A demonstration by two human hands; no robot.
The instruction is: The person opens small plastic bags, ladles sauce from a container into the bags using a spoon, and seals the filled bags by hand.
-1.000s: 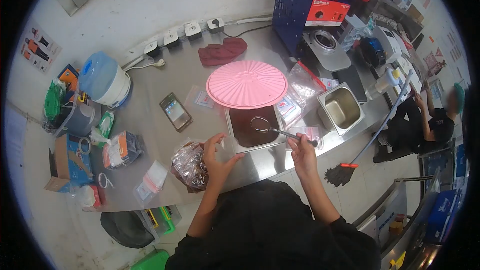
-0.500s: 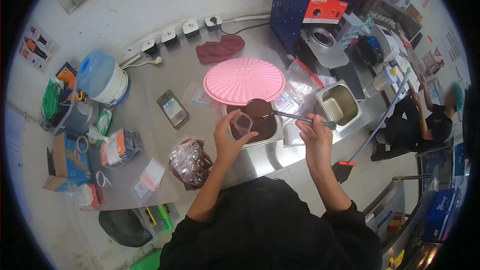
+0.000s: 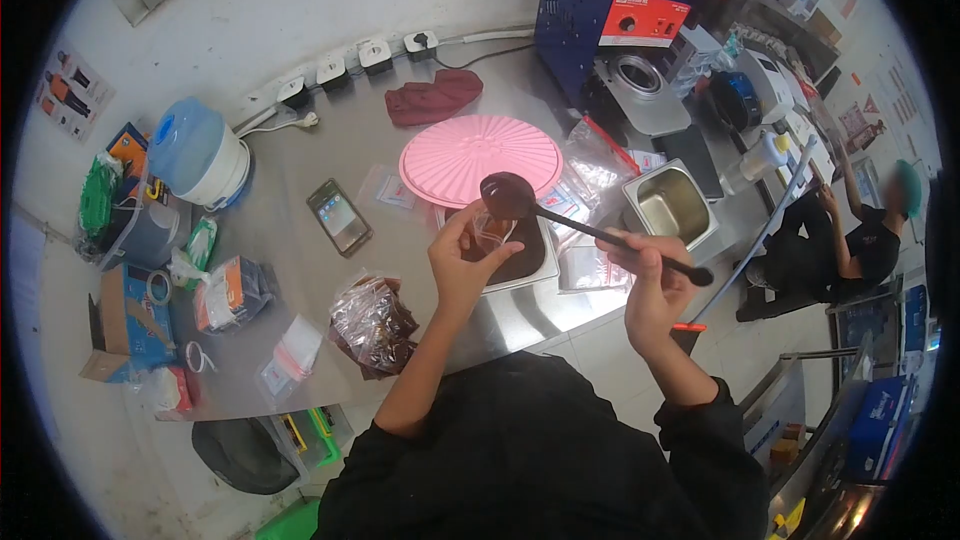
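My left hand (image 3: 462,262) grips a small clear plastic cup (image 3: 492,237) over the near left part of a metal pan (image 3: 549,258). Dark brown stuff lies inside that pan. In my right hand (image 3: 657,292), fingers are closed round the handle of a dark ladle (image 3: 620,243). The ladle's brown-coated bowl is held just above the cup, in front of a pink ribbed lid (image 3: 480,162) that partly covers the pan's far side. Whether anything runs from the ladle into the cup is hard to make out.
A second metal pan (image 3: 672,205) stands to the right. On the left are a phone (image 3: 340,217), a wrapped brown pack (image 3: 372,328) and a blue-and-white water container (image 3: 200,155). A blue machine (image 3: 585,25) stands behind. Further right sits another person (image 3: 865,250).
The ladle has risen from over the pan and its bowl now hangs above the cup. My right hand has shifted right and slightly down. My left hand still holds the cup.
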